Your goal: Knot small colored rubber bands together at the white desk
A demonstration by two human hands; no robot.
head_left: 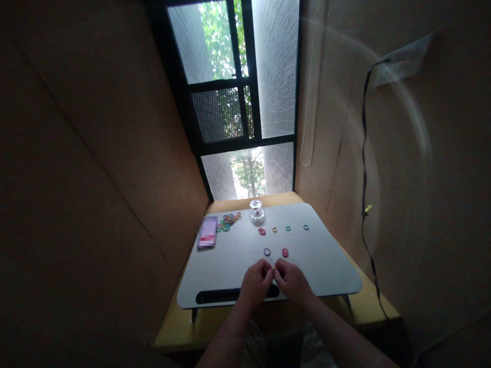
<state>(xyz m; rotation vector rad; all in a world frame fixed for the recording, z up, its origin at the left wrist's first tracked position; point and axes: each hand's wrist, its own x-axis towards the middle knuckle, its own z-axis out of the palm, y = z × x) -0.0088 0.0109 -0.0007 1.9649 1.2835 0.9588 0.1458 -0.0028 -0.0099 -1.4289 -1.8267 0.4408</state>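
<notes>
My left hand [258, 280] and my right hand [292, 280] meet over the front part of a white lap table [326, 266]. Fingers of both are closed in a pinch on something tiny and orange-yellow between the fingertips, too small to name. Just beyond them lie a purple band [267, 252] and a pink band [285, 252]. Farther back a row holds red bands [261, 232], a yellow band [274, 230], a green band [288, 228] and a dark band [306, 227]. A pile of mixed coloured bands [229, 220] sits at the back left.
A clear round container [257, 212] stands at the table's back edge. At the left lies a flat pinkish object [207, 233], blurred out. A black slot [218, 296] runs along the front edge. A black cable [364, 153] hangs down the right wall.
</notes>
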